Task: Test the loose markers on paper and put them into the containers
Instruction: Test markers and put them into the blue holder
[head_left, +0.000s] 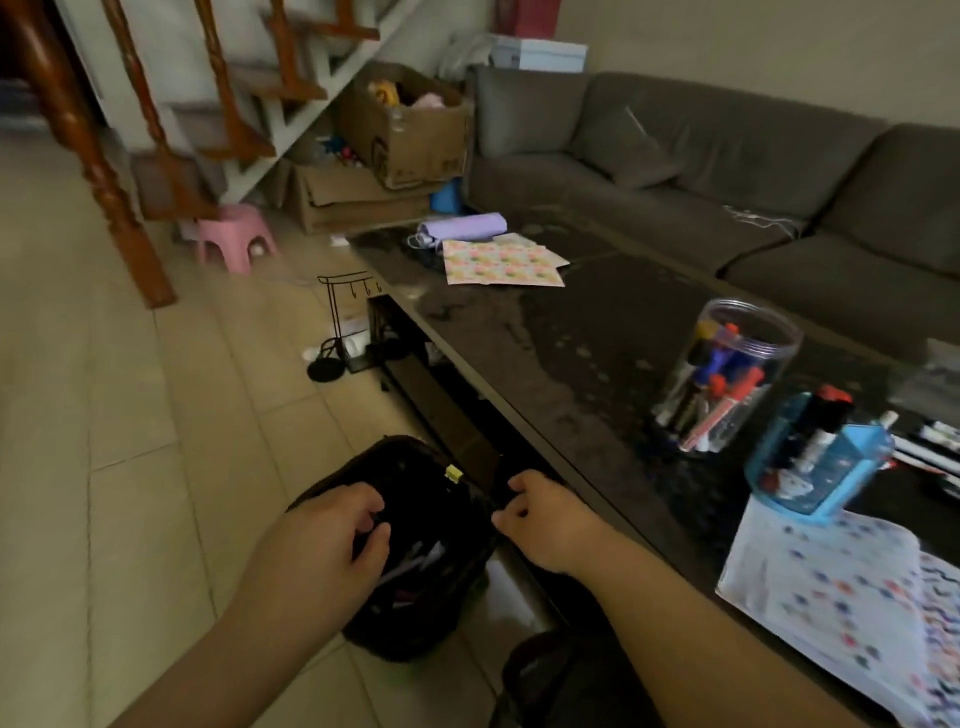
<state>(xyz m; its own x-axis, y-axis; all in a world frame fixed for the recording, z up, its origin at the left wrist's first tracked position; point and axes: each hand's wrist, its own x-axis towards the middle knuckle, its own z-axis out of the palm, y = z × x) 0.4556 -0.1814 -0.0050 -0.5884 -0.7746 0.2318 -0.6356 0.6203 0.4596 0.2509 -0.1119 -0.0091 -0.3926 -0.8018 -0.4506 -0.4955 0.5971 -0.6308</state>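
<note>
Dark table (597, 332): two marker containers; both hands pinch one black bag (415, 613).

two hands (332, 540), one black bag (415, 551), two containers (727, 374), perhaps four loose markers (930, 441).

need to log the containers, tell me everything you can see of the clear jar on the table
The clear jar is a round, see-through container that looks like plastic, with no lid on and its mouth open. It stands on the dark table, appearing to lean in this wide-angle view. Inside are several markers, with red, blue, black and yellow caps or bodies, standing and leaning against the wall. A blue holder sits close beside it, nearer the person; whether they touch is unclear. Neither hand touches the jar.
</note>
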